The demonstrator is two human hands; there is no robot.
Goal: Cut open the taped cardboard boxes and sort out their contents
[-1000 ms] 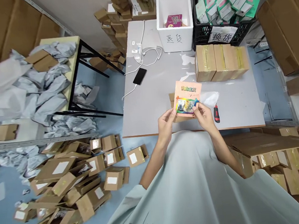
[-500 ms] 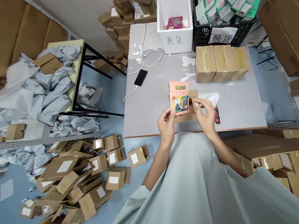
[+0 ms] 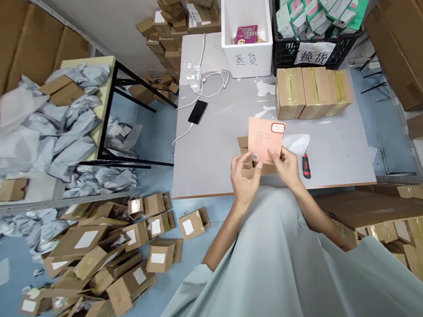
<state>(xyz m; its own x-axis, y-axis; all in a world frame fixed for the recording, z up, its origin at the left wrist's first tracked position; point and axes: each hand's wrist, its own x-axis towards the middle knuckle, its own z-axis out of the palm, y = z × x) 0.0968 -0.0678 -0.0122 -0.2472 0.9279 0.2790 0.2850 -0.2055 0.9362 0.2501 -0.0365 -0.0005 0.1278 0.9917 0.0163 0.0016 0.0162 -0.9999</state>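
A thin pink booklet (image 3: 263, 136) is held up over the table, its back cover with a barcode and a red-framed label facing me. My right hand (image 3: 286, 166) grips its lower right corner, thumb on the cover. By the lower left corner is my left hand (image 3: 244, 178), thumb and fingers apart; its fingertips are at the edge, and whether they touch is unclear. Beneath the booklet stands a small opened cardboard box (image 3: 243, 143), mostly hidden. A white plastic bag (image 3: 298, 142) and a red and black utility knife (image 3: 306, 166) lie to the right.
Three taped cartons (image 3: 315, 91) stand on the table before a black crate (image 3: 280, 54) of green and pink boxes. A white foam box (image 3: 249, 65) holds purple-covered items. A phone (image 3: 197, 111) lies on its cable at left. Opened cartons (image 3: 129, 281) cover the floor.
The booklet has turned from its picture cover to its back. My right hand has taken hold of it, while my left hand's fingers have spread at its corner.
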